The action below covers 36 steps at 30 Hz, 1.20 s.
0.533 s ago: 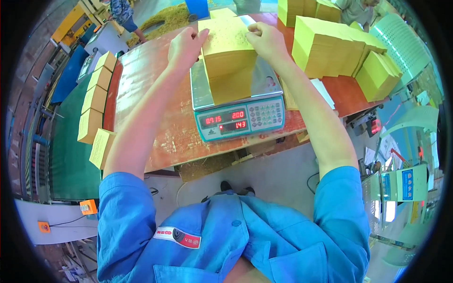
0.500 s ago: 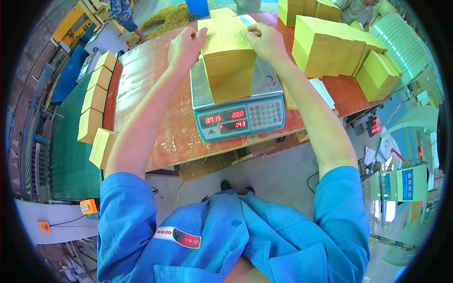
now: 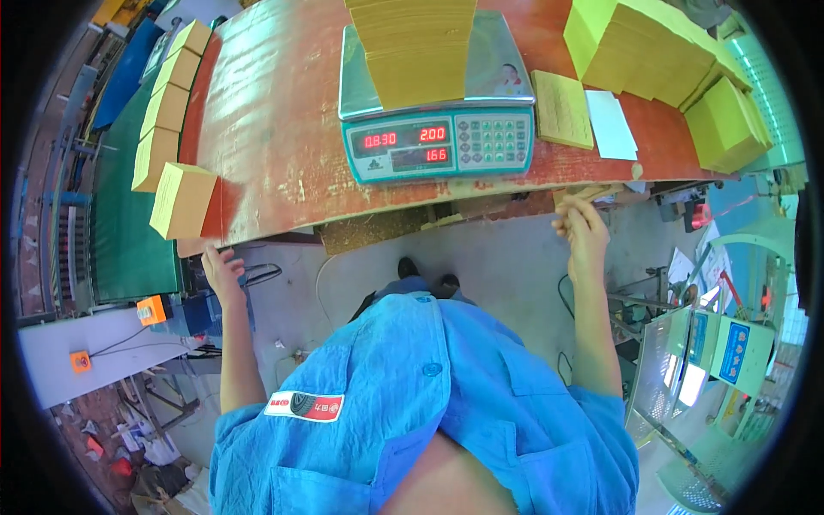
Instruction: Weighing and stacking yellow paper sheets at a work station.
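A tall stack of yellow paper sheets point(image 3: 418, 47) rests on the pan of a teal digital weighing scale point(image 3: 439, 142) on the reddish wooden table point(image 3: 275, 129). My left hand point(image 3: 221, 273) hangs below the table's front left edge, fingers loosely apart, holding nothing, under a yellow block point(image 3: 181, 201) at the table corner. My right hand point(image 3: 582, 230) is just below the table's front edge to the right of the scale, fingers curled at the edge; I cannot tell whether it holds anything.
A row of yellow paper blocks point(image 3: 167, 107) lines the table's left edge. Large yellow stacks point(image 3: 644, 47) stand at the back right, with a thin stack point(image 3: 562, 107) and a white sheet point(image 3: 611, 124) beside the scale. A green mat point(image 3: 120, 223) lies left.
Both hands have left the paper stack on the scale and dropped below the table's front edge. The view has shifted down, so the table appears higher in the picture.
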Tool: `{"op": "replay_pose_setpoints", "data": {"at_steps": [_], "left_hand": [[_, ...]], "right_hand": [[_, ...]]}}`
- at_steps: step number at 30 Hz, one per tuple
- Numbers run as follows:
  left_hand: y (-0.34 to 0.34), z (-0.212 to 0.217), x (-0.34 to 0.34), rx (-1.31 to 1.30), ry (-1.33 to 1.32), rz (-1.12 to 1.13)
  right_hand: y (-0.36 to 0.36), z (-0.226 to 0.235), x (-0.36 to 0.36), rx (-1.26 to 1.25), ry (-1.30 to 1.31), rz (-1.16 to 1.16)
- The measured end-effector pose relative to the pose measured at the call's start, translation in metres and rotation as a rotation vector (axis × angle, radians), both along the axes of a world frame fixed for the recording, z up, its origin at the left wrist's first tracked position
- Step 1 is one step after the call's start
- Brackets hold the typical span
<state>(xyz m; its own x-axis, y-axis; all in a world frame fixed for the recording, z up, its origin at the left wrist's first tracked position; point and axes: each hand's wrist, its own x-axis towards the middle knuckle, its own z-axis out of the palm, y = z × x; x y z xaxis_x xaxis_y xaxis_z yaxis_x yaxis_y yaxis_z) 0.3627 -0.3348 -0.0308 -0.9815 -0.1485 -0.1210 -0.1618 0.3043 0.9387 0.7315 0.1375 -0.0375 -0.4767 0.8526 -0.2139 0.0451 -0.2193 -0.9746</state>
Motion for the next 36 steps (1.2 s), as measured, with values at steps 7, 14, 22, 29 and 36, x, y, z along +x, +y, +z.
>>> {"op": "replay_pose_setpoints", "data": {"at_steps": [7, 14, 22, 29, 36], "left_hand": [[0.014, -0.017, 0.052, 0.053, -0.085, 0.034], [0.050, -0.018, 0.060, 0.158, -0.080, -0.139], [0.137, 0.023, 0.014, 0.251, 0.116, -0.496], [0.293, 0.084, -0.042, 0.699, 0.025, -0.710], [0.431, 0.069, -0.069, 0.614, 0.278, -0.841]], "right_hand": [[-0.015, -0.007, 0.004, -0.156, 0.074, 0.030], [-0.019, -0.004, 0.002, -0.134, 0.149, 0.088], [0.003, 0.038, -0.039, -0.073, 0.319, 0.208], [0.052, 0.092, -0.183, 0.066, 0.543, 0.343], [0.129, 0.098, -0.285, -0.361, 0.622, 0.300]]}}
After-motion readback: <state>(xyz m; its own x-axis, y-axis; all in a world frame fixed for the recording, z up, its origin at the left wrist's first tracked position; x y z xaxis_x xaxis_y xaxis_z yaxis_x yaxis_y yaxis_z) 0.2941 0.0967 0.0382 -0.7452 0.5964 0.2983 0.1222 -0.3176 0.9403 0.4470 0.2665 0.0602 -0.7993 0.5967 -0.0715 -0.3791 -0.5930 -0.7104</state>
